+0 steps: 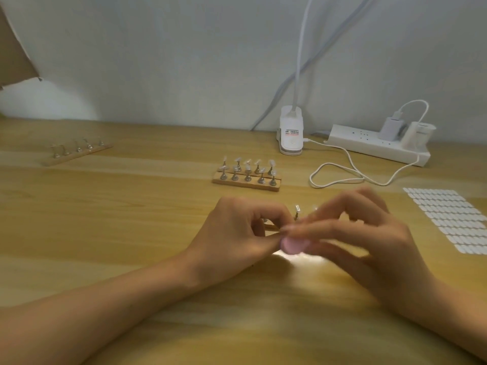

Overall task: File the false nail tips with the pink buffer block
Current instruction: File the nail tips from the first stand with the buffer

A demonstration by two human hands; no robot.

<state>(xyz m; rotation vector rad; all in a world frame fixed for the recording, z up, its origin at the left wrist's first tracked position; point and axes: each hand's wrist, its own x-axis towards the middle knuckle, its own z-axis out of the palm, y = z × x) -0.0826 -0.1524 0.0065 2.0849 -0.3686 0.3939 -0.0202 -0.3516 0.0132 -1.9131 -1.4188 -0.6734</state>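
Observation:
My right hand (366, 238) holds the pink buffer block (293, 246) between thumb and fingers; only its rounded pink end shows and it is blurred. My left hand (237, 233) pinches something small right against the block's end; my fingers hide what it is. Behind my hands lies a wooden strip (271, 227), mostly covered, with one clear false nail tip (297, 208) standing on a metal stand. Farther back, two wooden strips (246, 183) side by side carry several nail tips on stands.
Another wooden strip (76, 154) with bare metal stands lies far left. A sheet of white adhesive tabs (448, 219) lies at the right. At the back stand a clip lamp base (290, 133), a white power strip (376, 146) and a looped white cable (342, 175).

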